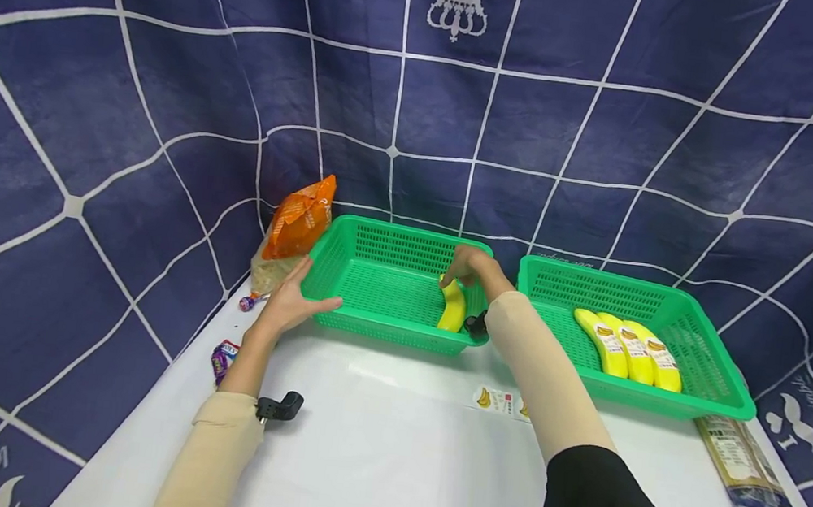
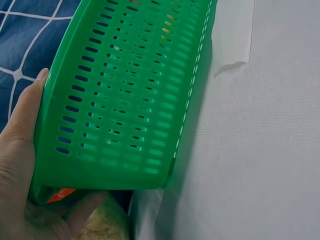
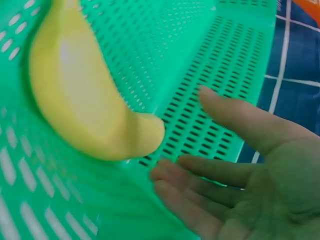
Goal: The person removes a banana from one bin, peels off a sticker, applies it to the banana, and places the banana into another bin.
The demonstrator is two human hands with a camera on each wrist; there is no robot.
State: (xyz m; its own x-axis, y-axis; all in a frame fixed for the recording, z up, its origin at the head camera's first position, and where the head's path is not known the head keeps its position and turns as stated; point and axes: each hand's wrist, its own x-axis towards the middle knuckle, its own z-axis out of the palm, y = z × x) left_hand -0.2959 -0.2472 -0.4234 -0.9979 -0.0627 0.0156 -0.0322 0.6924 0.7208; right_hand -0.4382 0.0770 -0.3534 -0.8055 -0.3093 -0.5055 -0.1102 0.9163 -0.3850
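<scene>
One yellow banana [image 1: 454,305] lies at the right end of the left green basket [image 1: 399,333]. My right hand [image 1: 471,264] is inside that basket at the banana's upper end. In the right wrist view, its fingers [image 3: 200,185] are extended beside the banana [image 3: 85,85], with a gap between thumb and fingers and nothing held. My left hand [image 1: 292,301] is spread at the basket's left front corner. In the left wrist view, its digits lie along the outside of the basket [image 2: 120,120], one reaching up by the rim and others partly hidden below.
A second green basket [image 1: 711,405] on the right holds 3 labelled bananas [image 1: 635,353]. Banana stickers [image 1: 494,400] lie on the white table [image 1: 386,464]. An orange bag [image 1: 301,219], a lollipop [image 1: 248,302] and a purple packet [image 1: 223,360] sit left; a flat package [image 1: 742,465] lies right.
</scene>
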